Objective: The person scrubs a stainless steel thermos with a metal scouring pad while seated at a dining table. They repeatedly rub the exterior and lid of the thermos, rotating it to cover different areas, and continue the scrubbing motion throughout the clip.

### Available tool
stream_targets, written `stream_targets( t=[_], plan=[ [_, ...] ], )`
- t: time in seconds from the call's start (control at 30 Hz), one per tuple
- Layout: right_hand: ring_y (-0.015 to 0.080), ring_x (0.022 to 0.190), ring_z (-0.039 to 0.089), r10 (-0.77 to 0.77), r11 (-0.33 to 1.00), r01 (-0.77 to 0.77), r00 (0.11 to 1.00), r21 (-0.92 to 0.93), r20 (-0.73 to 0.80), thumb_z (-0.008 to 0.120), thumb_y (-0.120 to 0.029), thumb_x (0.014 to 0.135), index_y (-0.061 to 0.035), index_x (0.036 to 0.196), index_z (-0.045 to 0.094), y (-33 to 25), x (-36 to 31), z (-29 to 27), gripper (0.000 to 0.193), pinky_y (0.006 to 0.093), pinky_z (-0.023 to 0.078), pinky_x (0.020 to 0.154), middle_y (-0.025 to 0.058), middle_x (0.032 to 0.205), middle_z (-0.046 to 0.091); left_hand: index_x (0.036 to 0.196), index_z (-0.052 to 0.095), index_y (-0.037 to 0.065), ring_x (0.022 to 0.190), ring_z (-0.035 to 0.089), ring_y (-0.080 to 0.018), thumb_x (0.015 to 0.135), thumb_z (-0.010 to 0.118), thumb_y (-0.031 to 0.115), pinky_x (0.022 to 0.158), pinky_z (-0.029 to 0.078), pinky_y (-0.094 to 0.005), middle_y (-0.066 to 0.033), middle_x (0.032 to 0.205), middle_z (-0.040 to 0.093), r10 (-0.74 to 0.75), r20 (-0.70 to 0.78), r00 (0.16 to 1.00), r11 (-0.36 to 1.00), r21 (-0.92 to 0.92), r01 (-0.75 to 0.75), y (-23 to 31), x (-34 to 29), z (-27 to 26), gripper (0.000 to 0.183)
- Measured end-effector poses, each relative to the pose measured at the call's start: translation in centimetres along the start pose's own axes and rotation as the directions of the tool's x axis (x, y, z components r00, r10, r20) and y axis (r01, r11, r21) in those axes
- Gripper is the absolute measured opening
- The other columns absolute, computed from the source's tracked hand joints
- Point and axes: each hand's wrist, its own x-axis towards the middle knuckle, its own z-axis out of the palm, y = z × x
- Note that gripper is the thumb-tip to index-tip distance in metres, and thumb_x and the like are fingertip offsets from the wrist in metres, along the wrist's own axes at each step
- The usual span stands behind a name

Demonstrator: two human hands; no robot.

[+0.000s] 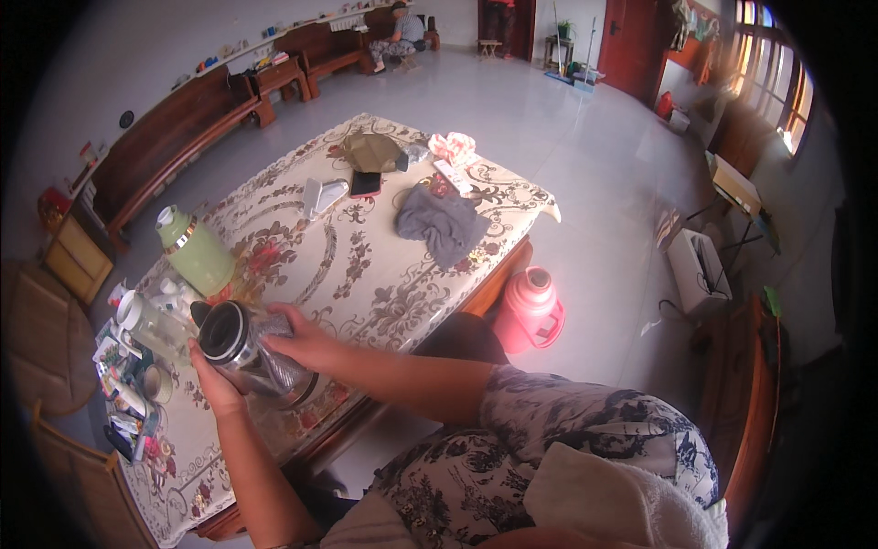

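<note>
Between my hands, over the near left part of the table, is a silver-and-black cylindrical container (261, 366) with a dark round top, leaning toward the upper left. My left hand (218, 380) grips its left side near the black rim. My right hand (297, 337) is wrapped round its body from the right, fingers partly hidden behind it. Close beyond it stand a pale green thermos flask (197, 252) and a clear jar with a white lid (151, 325). A small black piece (200, 314) shows beside the rim; I cannot tell whether it belongs to the container.
The table's flowered cloth (302, 242) carries a grey cloth (441, 224), a phone (366, 184), a white box-like item (325, 196) and a brown bag (370, 151). Small items (128, 384) crowd its left edge. A pink thermos flask (530, 311) stands on the floor at right. A person (401, 41) sits far off.
</note>
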Motion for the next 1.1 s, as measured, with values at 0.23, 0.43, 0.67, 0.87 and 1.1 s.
stream_targets(
  t=[0.23, 0.43, 0.67, 0.87, 1.1],
  plan=[
    [0.0249, 0.117, 0.051, -0.311, 0.936, 0.28, 0.943, -0.215, -0.122, 0.07, -0.02, 0.087, 0.0019, 0.14, 0.036, 1.6, -0.7, 1.0, 0.066, 0.0349, 0.041, 0.101, 0.0182, 0.129, 0.051, 0.135, 0.045, 0.0, 0.119, 0.053, -0.0223, 0.098, 0.043, 0.052, 0.106, 0.035, -0.0351, -0.0112, 0.132, 0.055, -0.011, -0.009, 1.0, 1.0, -0.013, 0.011, -0.3, 0.0, -0.1, 0.064],
    [0.0246, 0.132, 0.038, -0.339, 0.928, 0.333, 0.941, -0.166, -0.01, 0.07, -0.013, 0.085, -0.0004, 0.145, 0.032, 3.2, -1.3, -0.3, 0.072, 0.0345, 0.029, 0.11, 0.0169, 0.143, 0.039, 0.135, 0.048, 0.0, 0.121, 0.052, -0.0219, 0.096, 0.044, 0.054, 0.108, 0.033, -0.0349, -0.0098, 0.133, 0.056, 0.023, -0.03, 0.999, 1.0, 0.004, -0.022, -0.3, 0.0, 0.1, 0.066],
    [0.0181, 0.132, 0.034, -0.24, 0.965, 0.249, 0.965, -0.08, 0.109, 0.071, -0.006, 0.083, -0.004, 0.15, 0.025, 1.9, -2.1, -1.6, 0.081, 0.0312, 0.028, 0.11, 0.0104, 0.144, 0.037, 0.136, 0.047, 0.001, 0.123, 0.05, -0.0211, 0.095, 0.045, 0.055, 0.109, 0.03, -0.0338, -0.0087, 0.135, 0.054, 0.005, -0.052, 0.999, 0.999, 0.037, -0.003, 0.0, -0.4, 0.6, 0.068],
    [0.0152, 0.129, 0.035, -0.16, 0.984, 0.174, 0.965, -0.046, 0.209, 0.074, 0.001, 0.075, -0.0063, 0.153, 0.019, 0.9, -2.4, -2.6, 0.095, 0.0286, 0.031, 0.106, 0.0078, 0.143, 0.038, 0.137, 0.046, 0.001, 0.124, 0.049, -0.0214, 0.095, 0.045, 0.056, 0.109, 0.03, -0.0341, -0.0087, 0.136, 0.054, 0.002, -0.024, 1.0, 1.0, 0.012, -0.002, -0.2, 0.0, 0.0, 0.069],
    [0.0172, 0.118, 0.046, -0.174, 0.937, 0.247, 0.944, -0.248, 0.281, 0.08, -0.002, 0.068, -0.0062, 0.15, 0.023, 0.4, -1.9, -3.7, 0.1, 0.0315, 0.037, 0.102, 0.0081, 0.129, 0.048, 0.137, 0.045, 0.001, 0.124, 0.05, -0.0219, 0.095, 0.045, 0.055, 0.109, 0.031, -0.0347, -0.0095, 0.135, 0.054, 0.009, -0.064, 0.998, 1.0, -0.004, -0.009, -0.3, 0.3, -0.4, 0.068]
  ],
)
